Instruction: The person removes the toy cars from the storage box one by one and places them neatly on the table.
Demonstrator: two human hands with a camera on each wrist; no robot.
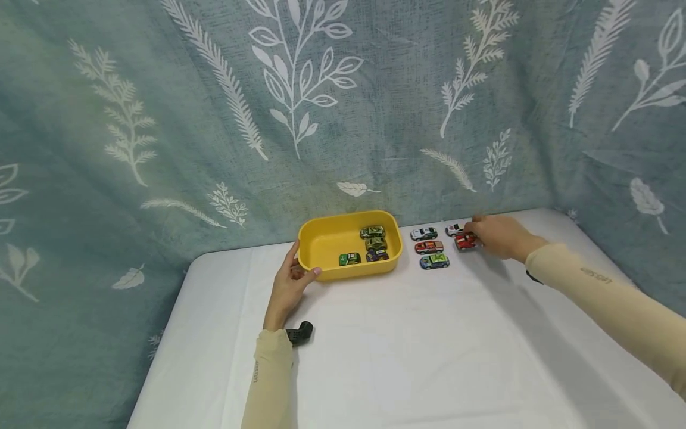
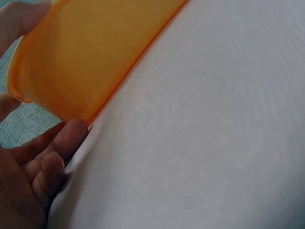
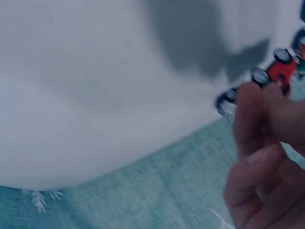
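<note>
At the left end of a yellow plastic tray [image 1: 351,273], my left hand [image 1: 284,293] grips the corner, thumb at the front rim and other fingers round the side. The left wrist view shows the tray's wall [image 2: 95,57] between thumb and fingers. My right hand [image 1: 501,236] pinches a red toy car [image 1: 464,241] by its right end, close over the white tablecloth. In the right wrist view the red car [image 3: 281,70] shows its wheels beyond the fingertips. A white toy car [image 1: 454,229] lies just behind it, partly hidden by the hand.
Several toy cars lie in the tray's right half, among them a green one [image 1: 350,258]. Between tray and right hand stand a white-and-green car [image 1: 424,233], an orange-red car [image 1: 429,247] and a lime-and-blue car [image 1: 435,261]. A leaf-patterned curtain [image 1: 386,149] hangs behind the table.
</note>
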